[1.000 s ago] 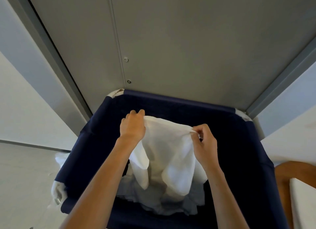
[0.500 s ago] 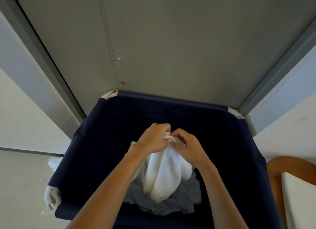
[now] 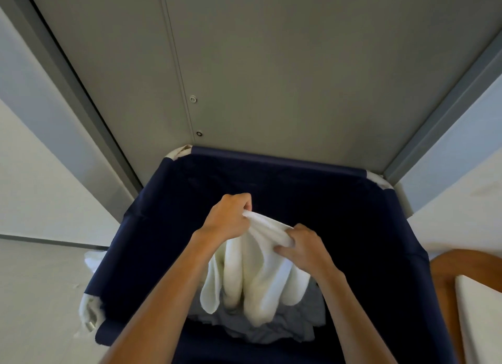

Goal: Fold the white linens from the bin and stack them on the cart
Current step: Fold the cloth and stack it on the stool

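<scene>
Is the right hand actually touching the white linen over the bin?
Touching. The head view shows the right hand with its fingers curled round the top edge of the white linen, the cloth bunched under them.

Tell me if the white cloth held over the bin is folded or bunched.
Bunched: left hand and right hand grip the cloth at its top, and it hangs in loose pleats.

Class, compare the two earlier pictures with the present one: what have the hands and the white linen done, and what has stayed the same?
The left hand and right hand, first wide apart with the white linen spread between them, came together and bunched it; now they have parted slightly, and it hangs in gathered folds. Both kept their grip throughout. The navy bin and the pile inside stayed put.
</scene>
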A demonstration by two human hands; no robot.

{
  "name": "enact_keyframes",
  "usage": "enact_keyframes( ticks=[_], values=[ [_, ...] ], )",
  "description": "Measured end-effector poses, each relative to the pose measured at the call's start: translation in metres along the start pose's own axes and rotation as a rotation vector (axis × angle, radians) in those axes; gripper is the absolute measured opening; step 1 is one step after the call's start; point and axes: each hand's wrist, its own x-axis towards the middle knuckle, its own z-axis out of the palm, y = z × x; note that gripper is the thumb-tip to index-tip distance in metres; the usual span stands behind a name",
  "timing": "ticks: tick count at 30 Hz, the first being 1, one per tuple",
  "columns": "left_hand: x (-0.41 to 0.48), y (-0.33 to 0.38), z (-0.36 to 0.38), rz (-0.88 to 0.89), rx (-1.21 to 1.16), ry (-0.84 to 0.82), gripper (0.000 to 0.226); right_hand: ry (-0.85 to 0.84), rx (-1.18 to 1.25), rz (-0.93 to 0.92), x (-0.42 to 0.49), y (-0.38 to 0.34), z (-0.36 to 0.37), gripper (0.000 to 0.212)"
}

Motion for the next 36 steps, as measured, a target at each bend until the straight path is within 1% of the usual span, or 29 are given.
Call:
enact_keyframes(
  ticks=[2, 3, 6, 8, 9, 11, 12, 15, 18, 22, 24, 28, 31, 32, 34, 36],
  values=[
    [-0.001, -0.005, 0.002, -0.027, 0.027, 0.017, 0.022, 0.012, -0.052, -0.004, 0.002, 0.002, -0.003, 0.028],
    [-0.001, -0.006, 0.003, -0.03, 0.028, 0.02, 0.021, -0.019, -0.072, -0.015, 0.003, 0.003, -0.003, 0.025],
    [-0.001, -0.007, 0.005, -0.02, 0.005, 0.004, 0.021, -0.181, -0.159, -0.028, 0.003, 0.006, -0.002, 0.015],
    [-0.002, -0.008, 0.007, -0.022, 0.003, -0.016, 0.022, -0.227, -0.2, -0.028, 0.003, 0.009, -0.005, 0.009],
    [-0.002, -0.008, 0.008, -0.027, -0.001, -0.022, 0.022, -0.234, -0.204, -0.039, 0.004, 0.009, -0.006, 0.012],
    [-0.002, -0.009, 0.01, -0.037, -0.008, -0.024, 0.021, -0.234, -0.216, -0.058, 0.008, 0.01, -0.008, 0.018],
    [-0.002, -0.009, 0.01, -0.042, -0.009, -0.021, 0.021, -0.23, -0.234, -0.071, 0.009, 0.009, -0.009, 0.018],
    [0.0, -0.008, 0.008, -0.047, -0.008, 0.003, 0.02, -0.204, -0.279, -0.107, 0.009, 0.007, -0.005, 0.007],
    [-0.001, -0.009, 0.007, -0.039, -0.003, 0.016, 0.019, -0.168, -0.222, -0.097, 0.003, 0.004, 0.006, 0.02],
    [-0.002, -0.011, 0.007, -0.049, -0.01, 0.027, 0.023, -0.102, -0.107, -0.059, 0.0, 0.008, 0.015, 0.02],
    [-0.002, -0.013, 0.008, -0.052, -0.016, 0.024, 0.024, -0.128, -0.107, -0.05, 0.0, 0.011, 0.015, 0.021],
    [-0.001, -0.013, 0.009, -0.058, -0.051, 0.03, 0.023, -0.25, -0.16, -0.012, -0.002, 0.022, 0.016, 0.018],
    [0.0, -0.014, 0.011, -0.073, -0.047, 0.017, 0.022, -0.263, -0.195, 0.019, -0.002, 0.028, 0.021, 0.042],
    [-0.001, -0.015, 0.011, -0.084, -0.043, 0.014, 0.022, -0.252, -0.202, 0.029, -0.001, 0.029, 0.022, 0.04],
    [-0.001, -0.018, 0.011, -0.102, -0.044, 0.017, 0.022, -0.237, -0.218, 0.03, 0.0, 0.03, 0.023, 0.028],
    [-0.002, -0.019, 0.01, -0.113, -0.056, 0.025, 0.024, -0.212, -0.243, -0.018, 0.002, 0.032, 0.024, 0.024]
  ],
)
